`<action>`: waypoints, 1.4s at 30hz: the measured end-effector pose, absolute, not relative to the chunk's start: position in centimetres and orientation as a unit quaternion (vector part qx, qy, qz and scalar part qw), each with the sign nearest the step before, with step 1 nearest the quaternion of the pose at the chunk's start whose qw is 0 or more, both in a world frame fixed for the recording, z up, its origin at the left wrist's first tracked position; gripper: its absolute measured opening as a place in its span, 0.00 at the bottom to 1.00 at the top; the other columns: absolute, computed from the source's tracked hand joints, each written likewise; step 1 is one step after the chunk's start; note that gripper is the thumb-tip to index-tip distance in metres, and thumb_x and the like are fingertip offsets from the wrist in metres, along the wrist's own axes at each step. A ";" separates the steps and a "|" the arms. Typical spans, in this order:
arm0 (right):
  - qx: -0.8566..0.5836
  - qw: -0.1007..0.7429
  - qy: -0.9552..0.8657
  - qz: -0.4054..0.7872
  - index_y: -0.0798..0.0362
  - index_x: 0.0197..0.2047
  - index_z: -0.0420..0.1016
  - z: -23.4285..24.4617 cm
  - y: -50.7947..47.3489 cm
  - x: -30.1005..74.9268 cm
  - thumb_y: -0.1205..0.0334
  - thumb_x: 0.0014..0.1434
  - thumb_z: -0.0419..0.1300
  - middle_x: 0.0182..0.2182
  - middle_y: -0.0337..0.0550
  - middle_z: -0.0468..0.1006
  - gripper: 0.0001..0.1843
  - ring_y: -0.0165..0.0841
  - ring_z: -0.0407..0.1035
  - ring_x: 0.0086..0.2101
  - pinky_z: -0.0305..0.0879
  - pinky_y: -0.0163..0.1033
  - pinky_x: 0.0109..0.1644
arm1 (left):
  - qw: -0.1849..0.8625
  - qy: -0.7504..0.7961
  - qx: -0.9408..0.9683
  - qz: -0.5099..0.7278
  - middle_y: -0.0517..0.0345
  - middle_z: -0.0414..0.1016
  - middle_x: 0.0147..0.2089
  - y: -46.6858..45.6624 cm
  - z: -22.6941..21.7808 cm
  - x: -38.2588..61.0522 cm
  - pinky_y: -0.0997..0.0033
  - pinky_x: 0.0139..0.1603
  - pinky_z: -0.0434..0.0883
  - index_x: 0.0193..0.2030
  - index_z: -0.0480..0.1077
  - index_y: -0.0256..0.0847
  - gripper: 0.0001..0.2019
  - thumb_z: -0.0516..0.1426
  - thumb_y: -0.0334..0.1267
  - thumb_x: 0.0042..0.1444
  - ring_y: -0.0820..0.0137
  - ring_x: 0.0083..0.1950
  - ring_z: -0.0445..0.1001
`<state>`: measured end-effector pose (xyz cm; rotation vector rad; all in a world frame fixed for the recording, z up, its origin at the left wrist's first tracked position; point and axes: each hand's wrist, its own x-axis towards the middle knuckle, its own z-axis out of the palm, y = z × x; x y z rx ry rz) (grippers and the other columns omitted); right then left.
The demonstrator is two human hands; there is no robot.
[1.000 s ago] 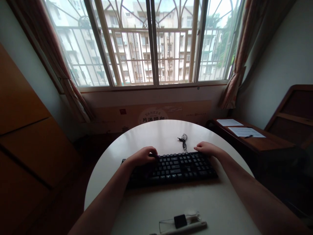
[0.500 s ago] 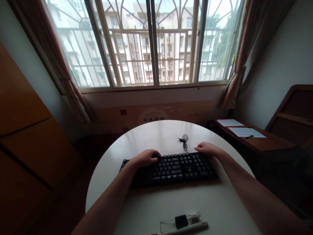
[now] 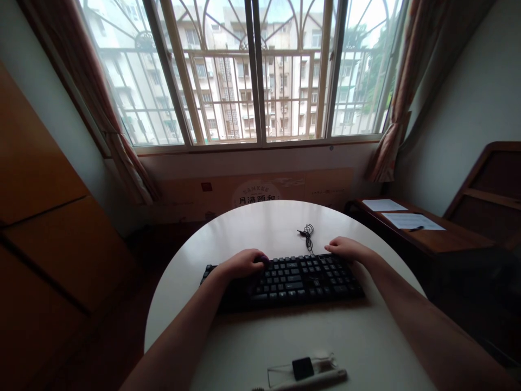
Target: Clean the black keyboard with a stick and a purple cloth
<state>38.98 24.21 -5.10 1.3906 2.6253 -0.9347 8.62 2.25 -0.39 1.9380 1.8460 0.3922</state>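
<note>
A black keyboard [image 3: 291,283] lies across the white round table [image 3: 244,347]. Over its left half, my left hand [image 3: 245,263] is closed on a small dark, rounded thing [image 3: 264,260], mostly hidden by the fingers. That thing sits by the top row of keys. My right hand [image 3: 345,248] grips the keyboard's far right corner, thumb along the back edge and the other fingers largely out of sight. A coiled black cable [image 3: 308,234] rests on the table just behind the keyboard.
Near me on the table lie a thin wire tool with a black block [image 3: 303,368] and a pale-handled brush [image 3: 321,378]. To the right stands a brown wooden table [image 3: 459,239] with paper sheets [image 3: 413,221] and a pen [image 3: 417,228]. A window is ahead.
</note>
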 end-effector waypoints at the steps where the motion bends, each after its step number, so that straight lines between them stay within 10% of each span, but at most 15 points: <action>1: 0.446 0.013 0.843 -0.300 0.58 0.30 0.69 -5.1 24.2 39.0 0.43 0.61 0.50 0.22 0.41 0.70 0.24 0.26 0.61 0.16 0.57 0.31 0.20 | 0.214 0.665 0.701 0.142 0.54 0.77 0.48 2.3 -0.5 8.6 0.69 0.49 0.69 0.47 0.76 0.42 0.18 0.53 0.38 0.51 0.62 0.48 0.73; 42: 0.442 0.005 0.849 -0.290 0.58 0.29 0.67 -5.2 24.2 39.1 0.45 0.61 0.51 0.21 0.40 0.68 0.23 0.25 0.61 0.16 0.55 0.30 0.19 | 0.227 0.660 0.703 0.135 0.54 0.77 0.48 2.3 -0.2 8.4 0.70 0.49 0.69 0.49 0.75 0.41 0.20 0.57 0.44 0.49 0.63 0.47 0.74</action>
